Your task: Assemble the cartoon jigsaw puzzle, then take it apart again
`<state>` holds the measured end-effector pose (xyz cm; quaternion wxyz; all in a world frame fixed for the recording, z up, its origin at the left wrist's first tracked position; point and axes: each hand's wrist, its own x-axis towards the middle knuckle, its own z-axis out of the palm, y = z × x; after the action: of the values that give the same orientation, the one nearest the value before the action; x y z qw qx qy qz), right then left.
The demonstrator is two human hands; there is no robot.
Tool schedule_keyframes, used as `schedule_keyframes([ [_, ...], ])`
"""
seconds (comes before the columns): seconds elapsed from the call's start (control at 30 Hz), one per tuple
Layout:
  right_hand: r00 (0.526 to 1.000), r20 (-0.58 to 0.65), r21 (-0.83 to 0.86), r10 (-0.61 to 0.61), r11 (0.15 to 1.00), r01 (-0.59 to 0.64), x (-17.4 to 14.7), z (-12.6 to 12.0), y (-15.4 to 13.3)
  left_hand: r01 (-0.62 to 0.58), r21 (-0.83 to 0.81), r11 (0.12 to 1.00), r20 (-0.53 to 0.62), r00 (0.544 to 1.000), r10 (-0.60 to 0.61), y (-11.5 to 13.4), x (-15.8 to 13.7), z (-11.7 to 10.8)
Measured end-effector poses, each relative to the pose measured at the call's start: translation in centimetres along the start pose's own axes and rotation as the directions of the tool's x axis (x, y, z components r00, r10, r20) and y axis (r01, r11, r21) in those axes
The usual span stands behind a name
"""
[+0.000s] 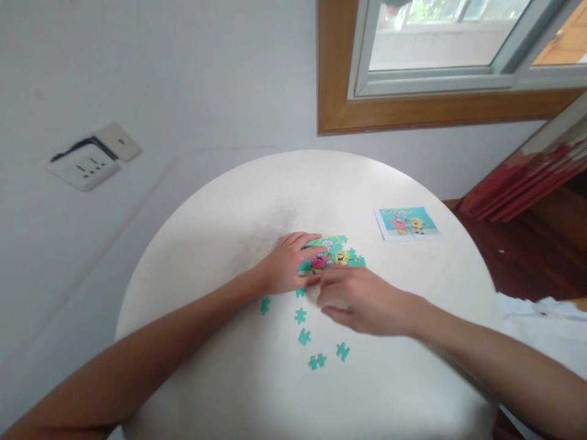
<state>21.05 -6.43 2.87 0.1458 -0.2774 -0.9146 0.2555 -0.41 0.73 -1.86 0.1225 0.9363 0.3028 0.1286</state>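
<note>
Evidently we are steadying the part-joined teal cartoon jigsaw (pixel 340 256) beneath our left hand's (pixel 290 264) spread fingers (pixel 302 239), presumably against shifting; we are holding our curled right hand (pixel 360 299) at its near edge, pinch indiscernible; loose, knobbed teal pieces (pixel 304 337) are lying nearside.

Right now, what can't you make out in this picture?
Head view: the left part of the joined puzzle, covered by the left hand.
Head view: whether the right hand grips anything; its own back hides that.
Head view: any lettering on the picture card, too small and blurred.
</note>
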Motion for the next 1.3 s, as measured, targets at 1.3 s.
schedule_keyframes([
  [1.3,0.704,-0.294,0.520,0.646,0.727,-0.450,0.3,-2.3,9.0,-0.017,0.017,1.000,-0.004,1.000,0.017,-0.5,-0.1,0.3],
])
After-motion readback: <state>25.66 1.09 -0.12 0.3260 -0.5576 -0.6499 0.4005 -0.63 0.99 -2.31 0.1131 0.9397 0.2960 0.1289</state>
